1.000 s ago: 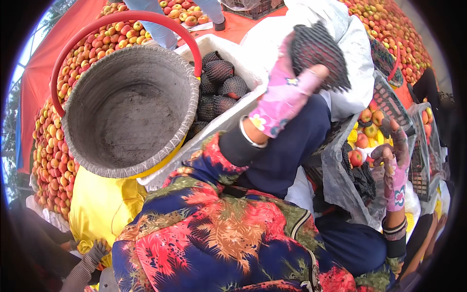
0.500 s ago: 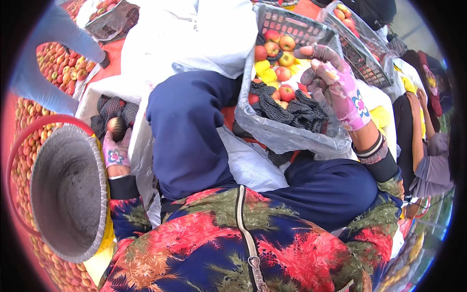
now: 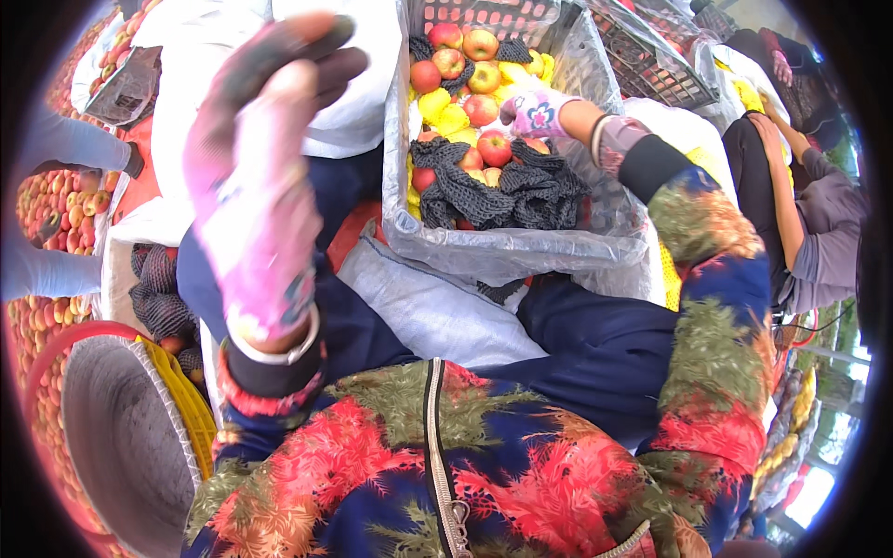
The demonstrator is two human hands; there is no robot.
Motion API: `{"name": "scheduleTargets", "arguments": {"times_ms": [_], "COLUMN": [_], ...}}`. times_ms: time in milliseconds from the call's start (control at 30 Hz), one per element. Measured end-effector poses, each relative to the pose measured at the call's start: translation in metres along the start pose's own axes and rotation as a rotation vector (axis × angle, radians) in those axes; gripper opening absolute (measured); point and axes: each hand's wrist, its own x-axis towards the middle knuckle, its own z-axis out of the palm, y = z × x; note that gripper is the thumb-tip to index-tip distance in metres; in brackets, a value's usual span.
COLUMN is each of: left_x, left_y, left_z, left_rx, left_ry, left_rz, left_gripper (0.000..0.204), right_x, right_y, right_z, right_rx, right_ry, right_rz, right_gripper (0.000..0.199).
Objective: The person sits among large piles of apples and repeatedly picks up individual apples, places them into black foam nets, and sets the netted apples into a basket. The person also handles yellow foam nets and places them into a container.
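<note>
Gloved right hand [image 3: 535, 112] curls over firm, bruisable apples [image 3: 494, 147] inside the lined crate [image 3: 521, 246]; left hand [image 3: 260, 186] lifts above, fingers together.

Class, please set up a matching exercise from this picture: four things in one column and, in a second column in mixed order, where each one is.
Things:
1. right hand
2. left hand
3. grey basket
4. dark net sleeves

Places:
A. lower left, by the knee
B. raised close to the camera
C. on the apples in the crate
D. heaped in the crate's near half

Pairs: 1-C, 2-B, 3-A, 4-D
</note>
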Motion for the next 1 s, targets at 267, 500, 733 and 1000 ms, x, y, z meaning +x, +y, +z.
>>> {"name": "scheduleTargets", "arguments": {"times_ms": [267,500,733,1000], "left_x": [0.011,-0.001,0.002,-0.010], "left_y": [-0.113,-0.111,-0.079,-0.075], "left_z": [0.011,0.031,0.013,0.002], "left_rx": [-0.313,-0.378,-0.165,-0.624], "left_ry": [-0.011,-0.092,-0.430,-0.543], "left_rz": [-0.458,-0.590,-0.678,-0.745], "left_gripper": [0.023,0.027,0.037,0.042], "right_x": [-0.011,-0.059,-0.084,-0.095], "right_y": [0.031,0.003,-0.095,-0.130], "right_z": [0.038,-0.063,-0.090,-0.097], "right_rx": [0.126,0.752,0.367,0.097], "right_ry": [0.064,0.278,0.459,0.780], "right_rz": [0.138,-0.221,-0.425,-0.717], "right_gripper": [0.021,0.034,0.022,0.019]}}
